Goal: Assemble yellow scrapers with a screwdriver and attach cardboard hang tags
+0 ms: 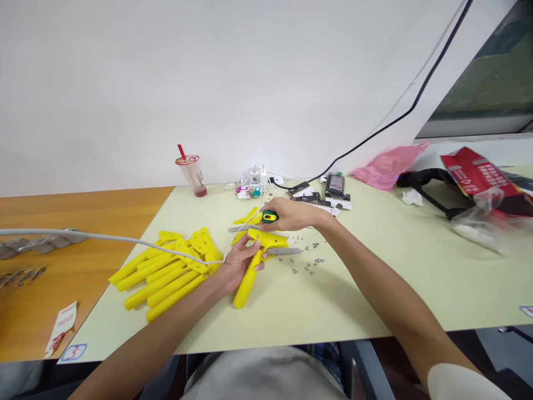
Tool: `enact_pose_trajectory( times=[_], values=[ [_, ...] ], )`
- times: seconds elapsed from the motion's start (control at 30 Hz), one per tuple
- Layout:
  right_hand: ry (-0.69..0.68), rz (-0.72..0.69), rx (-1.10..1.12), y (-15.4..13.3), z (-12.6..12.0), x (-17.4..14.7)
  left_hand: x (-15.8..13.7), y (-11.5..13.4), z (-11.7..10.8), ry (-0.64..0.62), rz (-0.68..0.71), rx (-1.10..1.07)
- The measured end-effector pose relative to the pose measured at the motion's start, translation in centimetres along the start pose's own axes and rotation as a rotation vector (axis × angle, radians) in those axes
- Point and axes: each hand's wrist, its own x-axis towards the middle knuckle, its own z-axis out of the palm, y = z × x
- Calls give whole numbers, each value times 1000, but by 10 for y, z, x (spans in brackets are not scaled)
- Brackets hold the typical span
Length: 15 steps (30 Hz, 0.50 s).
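Observation:
My left hand [239, 261] is closed around a yellow plastic scraper [246, 284], a T-shaped tool whose handle points toward me. My right hand [287, 214] grips a screwdriver [270, 216] with a green and yellow handle, just above the scraper's head; its tip cannot be made out. A metal blade [285, 251] lies to the right of the scraper's head. More yellow parts lie behind my hands. On the left, several yellow scraper handles [166, 283] form a pile. Small screws [310, 261] are scattered right of my left hand.
A white cable [125, 239] crosses over the pile to my left wrist. Behind stand a cup with a red straw [195, 176], a power strip [255, 176] and black-and-white packaging [336, 189]. At right lie a pink bag [387, 166] and a red package [485, 175].

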Motion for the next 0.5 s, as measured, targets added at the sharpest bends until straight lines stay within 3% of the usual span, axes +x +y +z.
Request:
enact_pose_trajectory(
  times=[0.27,0.5],
  values=[
    [-24,-47,126,4,1,1,-2,1,-3,-54,4,25],
    [58,-44,91,-4,0,-1,0,8,-2,-24,69,26]
  ],
)
